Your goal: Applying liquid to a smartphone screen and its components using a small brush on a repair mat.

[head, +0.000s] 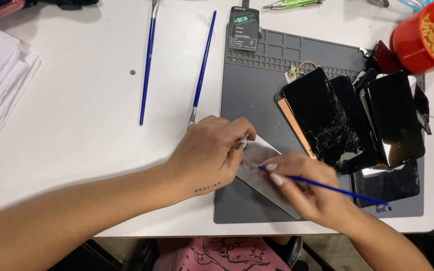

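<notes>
Scene evenly and brightly lit from overhead; white table (76,115) near overexposed toward 10 o'clock; soft shadow falls below the left forearm (76,211) toward 6 o'clock; faint sheen on cracked black screens (327,118) at 3 o'clock; focus acceptable at centre; slight softness and compression grain throughout; mild bending of lines at the edges.

Three blue brushes (148,65), one red cup (418,37)
</notes>
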